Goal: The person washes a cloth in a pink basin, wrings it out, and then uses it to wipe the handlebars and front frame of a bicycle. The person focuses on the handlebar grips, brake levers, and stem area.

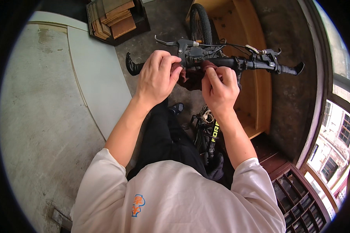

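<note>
A dark red cloth (191, 81) hangs in a loop beneath the black handlebar (221, 62) of a bicycle. My left hand (158, 76) pinches one end of it beside the left brake lever (165, 42), hiding most of the left grip. The other end is bunched between the thumb and fingers of my right hand (220, 87), just on the near side of the bar. Farther right along the bar sits the right brake lever (272, 54). Below my right wrist runs the bicycle frame (215, 132), with yellow lettering, down to a black saddle (215, 167).
Beyond the handlebar stands the front wheel (200, 24), next to a wooden cabinet (236, 26). A dark box (116, 40) with wooden boards lies at the upper left. Pale panels (94, 70) flank my left side. A compartmented rack (297, 201) and a window (337, 145) are at right.
</note>
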`<state>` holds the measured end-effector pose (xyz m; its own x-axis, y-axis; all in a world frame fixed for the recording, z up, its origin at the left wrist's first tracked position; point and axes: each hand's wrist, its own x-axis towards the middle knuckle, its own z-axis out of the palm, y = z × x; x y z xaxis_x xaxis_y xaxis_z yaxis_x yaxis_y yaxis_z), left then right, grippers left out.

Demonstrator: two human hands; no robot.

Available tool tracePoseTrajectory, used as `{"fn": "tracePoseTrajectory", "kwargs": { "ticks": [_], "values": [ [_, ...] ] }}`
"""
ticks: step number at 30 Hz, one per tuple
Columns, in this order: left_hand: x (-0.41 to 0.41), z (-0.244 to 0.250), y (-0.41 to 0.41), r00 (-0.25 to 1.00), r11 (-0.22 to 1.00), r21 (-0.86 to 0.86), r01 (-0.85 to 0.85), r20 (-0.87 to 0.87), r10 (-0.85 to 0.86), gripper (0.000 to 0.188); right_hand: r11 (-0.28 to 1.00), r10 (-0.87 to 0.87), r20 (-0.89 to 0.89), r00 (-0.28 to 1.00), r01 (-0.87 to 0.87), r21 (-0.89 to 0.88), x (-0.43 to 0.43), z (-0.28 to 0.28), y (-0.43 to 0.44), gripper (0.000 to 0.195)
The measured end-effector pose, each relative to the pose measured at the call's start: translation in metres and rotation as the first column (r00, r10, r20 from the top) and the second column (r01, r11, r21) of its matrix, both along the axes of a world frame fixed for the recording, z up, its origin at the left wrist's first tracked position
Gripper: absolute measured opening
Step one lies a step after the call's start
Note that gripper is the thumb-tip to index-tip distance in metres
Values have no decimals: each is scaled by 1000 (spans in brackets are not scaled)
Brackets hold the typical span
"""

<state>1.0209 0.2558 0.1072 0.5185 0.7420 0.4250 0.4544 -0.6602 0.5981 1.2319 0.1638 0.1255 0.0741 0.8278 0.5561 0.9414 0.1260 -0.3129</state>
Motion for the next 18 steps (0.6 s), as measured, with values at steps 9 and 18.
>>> {"fn": "tracePoseTrajectory", "kwargs": {
  "ticks": [9,18],
  "values": [
    [-3,-11,1,999,998,53,28,43,-31,33,998,15,88,996,-10,-57,-3,6,4,37],
    [-1,-11,0,998,997,70,35,42,-38,31,998,-3,62,998,7,-68,-4,4,1,33]
  ]
}}
